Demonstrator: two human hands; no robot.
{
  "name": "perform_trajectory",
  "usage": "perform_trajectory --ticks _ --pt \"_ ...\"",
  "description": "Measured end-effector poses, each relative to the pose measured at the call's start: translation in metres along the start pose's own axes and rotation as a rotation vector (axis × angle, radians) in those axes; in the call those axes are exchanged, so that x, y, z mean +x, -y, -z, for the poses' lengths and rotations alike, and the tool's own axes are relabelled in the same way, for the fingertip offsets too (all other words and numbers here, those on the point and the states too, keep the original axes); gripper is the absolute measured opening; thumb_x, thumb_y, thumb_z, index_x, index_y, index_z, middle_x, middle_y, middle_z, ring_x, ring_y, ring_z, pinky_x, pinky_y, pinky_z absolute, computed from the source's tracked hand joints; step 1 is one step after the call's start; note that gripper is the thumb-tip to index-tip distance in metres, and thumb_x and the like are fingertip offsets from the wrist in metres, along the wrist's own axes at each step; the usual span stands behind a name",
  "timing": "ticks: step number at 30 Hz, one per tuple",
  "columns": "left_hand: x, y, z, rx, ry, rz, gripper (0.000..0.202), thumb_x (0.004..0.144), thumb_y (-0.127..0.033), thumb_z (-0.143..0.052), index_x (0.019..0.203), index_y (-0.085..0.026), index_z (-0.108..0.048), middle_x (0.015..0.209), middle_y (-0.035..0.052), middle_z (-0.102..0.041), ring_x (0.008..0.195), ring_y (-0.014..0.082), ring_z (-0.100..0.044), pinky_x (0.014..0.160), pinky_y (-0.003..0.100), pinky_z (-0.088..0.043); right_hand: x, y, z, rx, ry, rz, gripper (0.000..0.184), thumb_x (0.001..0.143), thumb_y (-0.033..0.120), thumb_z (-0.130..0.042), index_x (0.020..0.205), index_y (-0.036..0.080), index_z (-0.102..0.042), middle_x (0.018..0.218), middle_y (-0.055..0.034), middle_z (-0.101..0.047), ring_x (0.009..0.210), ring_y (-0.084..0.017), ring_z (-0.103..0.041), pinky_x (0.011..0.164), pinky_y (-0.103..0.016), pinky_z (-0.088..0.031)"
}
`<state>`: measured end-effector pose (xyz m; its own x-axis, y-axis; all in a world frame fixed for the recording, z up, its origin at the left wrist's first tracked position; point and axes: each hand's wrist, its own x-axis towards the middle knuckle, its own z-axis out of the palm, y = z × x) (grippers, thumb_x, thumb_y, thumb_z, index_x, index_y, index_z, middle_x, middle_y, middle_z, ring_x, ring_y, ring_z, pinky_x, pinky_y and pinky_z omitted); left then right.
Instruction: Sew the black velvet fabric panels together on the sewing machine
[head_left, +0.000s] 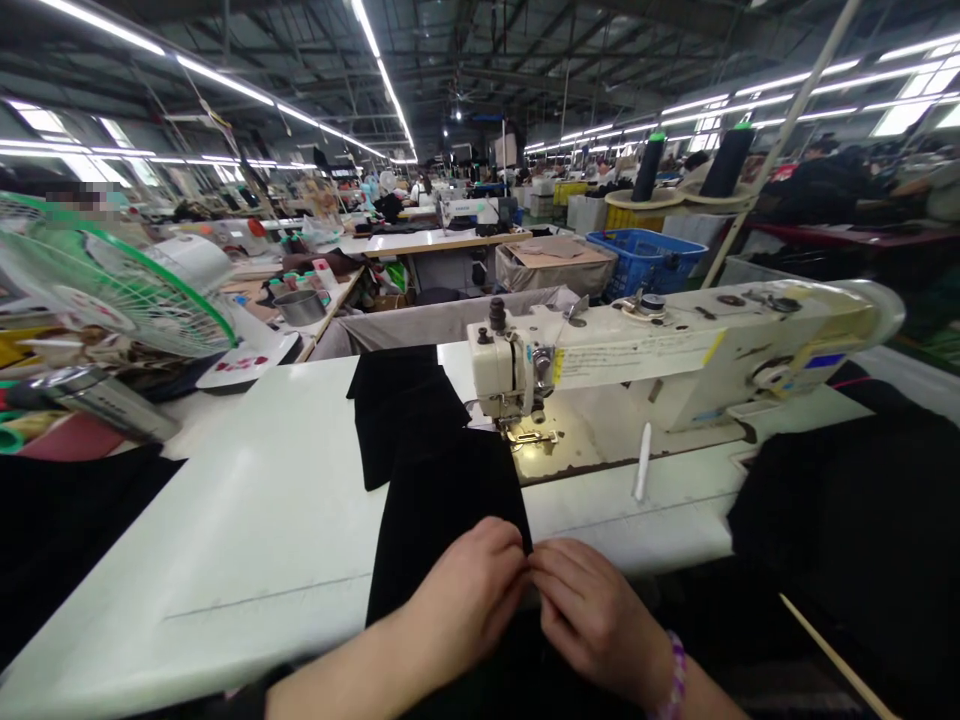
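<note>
Black fabric (450,480) runs from beside the sewing machine's needle area down over the table's front edge. My left hand (480,580) is closed on the right edge of this fabric, fingers bent in a pinch. Right beside it, my right hand (581,600) pinches the same edge, and the fingertips of both hands meet. The fingers hide the gripped bit of cloth. Ahead stands the cream sewing machine (600,350), its lamp lighting the metal plate near the presser foot. A white pen-like stick (643,462) lies on the table to the right of the fabric.
A green-rimmed fan (112,270) and a steel flask (105,400) are at the left. Dark cloth lies on the table's left (67,530) and right (855,500). Behind the machine are a blue basket (649,260) and black thread cones (727,162). A thin wooden stick (832,655) is lower right.
</note>
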<state>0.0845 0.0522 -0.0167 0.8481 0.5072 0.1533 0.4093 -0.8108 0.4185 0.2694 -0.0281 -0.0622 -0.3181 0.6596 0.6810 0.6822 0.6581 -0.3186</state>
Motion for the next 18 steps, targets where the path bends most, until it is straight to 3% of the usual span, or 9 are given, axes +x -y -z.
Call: perform_trajectory --ticks 2,5,13,18 --pt "-0.019 0.001 -0.007 0.03 -0.008 -0.139 0.027 0.091 -0.009 -0.049 0.113 -0.016 -0.064 0.117 0.0123 -0.068 0.111 0.0249 -0.062 0.095 0.038 -0.056 0.005 -0.003 0.0 0.008 0.006 -0.015 0.033 0.086 0.002 -0.043 0.109 0.015 -0.064 0.099 -0.0116 -0.071 0.096 -0.024 -0.067 0.087 -0.04 -0.06" --pt "-0.022 0.017 -0.007 0.133 -0.005 -0.24 0.042 0.091 -0.008 -0.046 0.132 -0.01 -0.055 0.132 0.0168 -0.064 0.128 0.0282 -0.056 0.108 0.045 -0.051 0.014 -0.012 -0.004 0.006 0.02 -0.036 0.031 0.086 0.002 -0.044 0.105 0.014 -0.064 0.1 -0.0121 -0.07 0.096 -0.024 -0.065 0.087 -0.04 -0.058" --pt "0.014 0.054 0.007 0.26 -0.024 -0.314 0.036 0.095 -0.01 -0.044 0.126 -0.009 -0.062 0.126 0.0166 -0.068 0.123 0.0277 -0.06 0.106 0.043 -0.054 0.04 -0.042 -0.016 -0.125 0.136 -0.141 0.019 0.084 0.006 -0.054 0.09 0.017 -0.067 0.091 -0.0076 -0.062 0.091 -0.024 -0.055 0.081 -0.04 -0.05" --pt "0.028 0.075 0.012 0.216 -0.062 -0.29 0.034 0.095 -0.011 -0.046 0.123 -0.013 -0.065 0.125 0.0162 -0.067 0.122 0.027 -0.061 0.103 0.045 -0.055 0.055 -0.058 -0.023 -0.199 0.159 -0.174 0.017 0.084 0.007 -0.058 0.09 0.018 -0.07 0.087 -0.0062 -0.06 0.089 -0.023 -0.053 0.081 -0.038 -0.047"
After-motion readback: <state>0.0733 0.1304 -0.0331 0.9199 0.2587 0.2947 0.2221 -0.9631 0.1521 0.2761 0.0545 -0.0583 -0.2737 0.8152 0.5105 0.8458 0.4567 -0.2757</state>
